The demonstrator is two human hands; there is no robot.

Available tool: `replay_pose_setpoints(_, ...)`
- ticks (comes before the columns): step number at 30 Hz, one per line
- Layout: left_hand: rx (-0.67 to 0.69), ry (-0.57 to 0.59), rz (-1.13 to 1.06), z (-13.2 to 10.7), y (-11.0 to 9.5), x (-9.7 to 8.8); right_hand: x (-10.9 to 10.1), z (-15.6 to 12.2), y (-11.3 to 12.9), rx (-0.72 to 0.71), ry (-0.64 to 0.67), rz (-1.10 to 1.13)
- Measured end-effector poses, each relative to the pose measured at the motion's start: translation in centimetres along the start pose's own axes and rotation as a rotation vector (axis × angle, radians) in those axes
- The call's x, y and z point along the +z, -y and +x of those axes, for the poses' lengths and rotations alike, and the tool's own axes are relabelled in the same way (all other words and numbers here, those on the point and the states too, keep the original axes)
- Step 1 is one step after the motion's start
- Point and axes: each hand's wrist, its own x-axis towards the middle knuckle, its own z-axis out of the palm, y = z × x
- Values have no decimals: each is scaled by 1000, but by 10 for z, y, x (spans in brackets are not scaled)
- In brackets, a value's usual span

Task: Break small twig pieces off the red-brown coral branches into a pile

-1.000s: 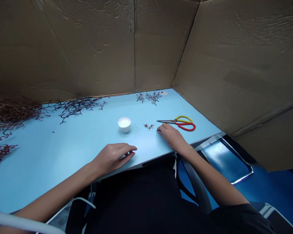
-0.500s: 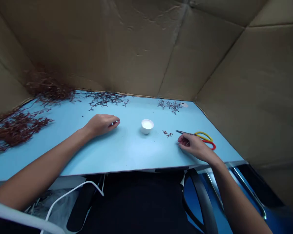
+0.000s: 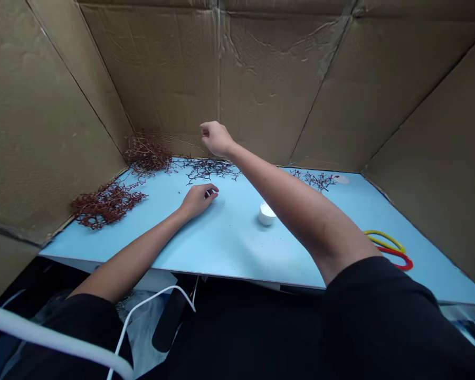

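Our right hand (image 3: 217,139) hangs curled in the air before the cardboard wall (image 3: 273,79), above the dark twigs (image 3: 209,170). Our left hand (image 3: 198,201) rests curled on the blue table (image 3: 237,253); we cannot tell whether it pinches anything.

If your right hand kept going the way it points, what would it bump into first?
Probably the cardboard wall. Your right hand is up in the air and points toward it, but I can't tell how far away the wall is.

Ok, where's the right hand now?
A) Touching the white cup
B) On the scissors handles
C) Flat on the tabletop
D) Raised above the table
D: the right hand is lifted off the blue tabletop, seen against the cardboard wall, away from the white cup and the scissors.
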Motion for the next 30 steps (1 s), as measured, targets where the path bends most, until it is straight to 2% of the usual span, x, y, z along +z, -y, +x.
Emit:
replay_pose_setpoints(2,-28,5,-7,-1,0,-2,-5,1,2,1,22,18)
replay_pose_setpoints(4,-39,-15,-15,-1,-1,-4,-19,-33,-1,-77,37,12)
replay_pose_setpoints(7,0,-64,-21,-1,-2,-6,-49,-125,-13,-62,-3,-76)
replay_pose_setpoints(11,90,-63,-85,-5,-16,-9,-76,-255,-44,124,-143,-125)
replay_pose_setpoints(13,136,-37,-149,-7,-31,-7,-78,-303,-66,220,-179,-146)
replay_pose_setpoints(16,180,77,-250,-6,-58,5,-74,-351,-93,347,-148,-212)
replay_pose_setpoints(19,187,283,-281,2,-83,31,-68,-376,-103,434,-15,-360)
replay_pose_setpoints(21,171,377,-273,9,-95,51,-61,-384,-102,470,70,-464)
replay_pose_setpoints(25,113,377,-320,21,-110,81,-43,-387,-96,479,150,-556)
replay_pose_setpoints(30,71,350,-394,22,-119,90,-28,-376,-103,402,151,-510)
